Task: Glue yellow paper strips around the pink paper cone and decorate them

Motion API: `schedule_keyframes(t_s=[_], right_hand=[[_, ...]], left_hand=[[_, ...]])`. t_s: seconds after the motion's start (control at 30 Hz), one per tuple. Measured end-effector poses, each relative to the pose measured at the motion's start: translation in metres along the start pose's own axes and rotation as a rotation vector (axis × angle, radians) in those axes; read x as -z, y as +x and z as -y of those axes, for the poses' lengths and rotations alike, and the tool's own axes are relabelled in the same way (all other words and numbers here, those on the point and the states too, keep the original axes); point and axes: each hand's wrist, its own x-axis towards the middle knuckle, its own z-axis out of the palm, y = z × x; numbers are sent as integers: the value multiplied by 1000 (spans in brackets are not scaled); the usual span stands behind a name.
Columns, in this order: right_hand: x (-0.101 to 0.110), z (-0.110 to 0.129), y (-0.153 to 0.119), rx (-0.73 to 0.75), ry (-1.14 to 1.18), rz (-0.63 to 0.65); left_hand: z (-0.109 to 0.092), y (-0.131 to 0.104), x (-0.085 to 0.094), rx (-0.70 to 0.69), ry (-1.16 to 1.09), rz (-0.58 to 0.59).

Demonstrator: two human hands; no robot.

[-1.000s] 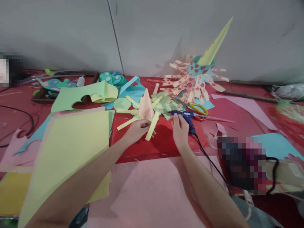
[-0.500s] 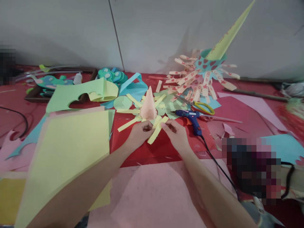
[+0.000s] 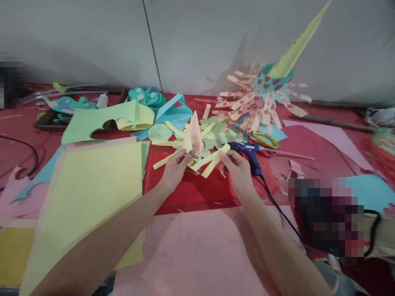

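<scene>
My left hand (image 3: 177, 168) pinches a yellow paper strip at its thumb, just in front of a pink paper cone (image 3: 194, 133). My right hand (image 3: 236, 166) grips the ends of yellow paper strips (image 3: 210, 165) that fan out toward the left hand. Around the cone, more yellow strips (image 3: 166, 143) spread outward over green paper rounds. A blue glue gun (image 3: 247, 152) lies right behind my right hand, its cord running toward me. Behind it rest yellow-handled scissors (image 3: 265, 139).
Yellow sheets (image 3: 95, 197) are stacked at the left, with cut green paper (image 3: 98, 119) behind. A decorated paper piece with a tall cone (image 3: 274, 84) stands at the back right against the wall. A pink sheet (image 3: 197, 250) lies nearest me.
My hands have moved apart. The right hand has shifted right with yellow strips, which now fan out; the left hand has moved slightly left and up, toward the cone.
</scene>
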Motion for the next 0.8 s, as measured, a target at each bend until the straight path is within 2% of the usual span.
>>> schedule_keyframes(t_s=[0.1,0.2,0.5,0.57,0.7,0.77,0.8], right_hand=[[1,0,1,13,-17,10],[2,-3,3,13,-68,39],[2,-7,2,15,-214,112],[4,-8,2,73,-385,76],[3,-7,-4,349,-784,-118],[0,-3,-8,427,-814,-167],[-2,-2,-10,439,-792,-144]], left_hand=[[-1,1,1,30,-173,1],[-2,1,1,10,-229,0],[-4,-2,0,10,-156,54],[-4,-2,1,7,-141,63],[-3,-1,1,-1,-113,68],[-3,-1,0,-1,-117,77],[-3,-1,-1,-1,-119,83]])
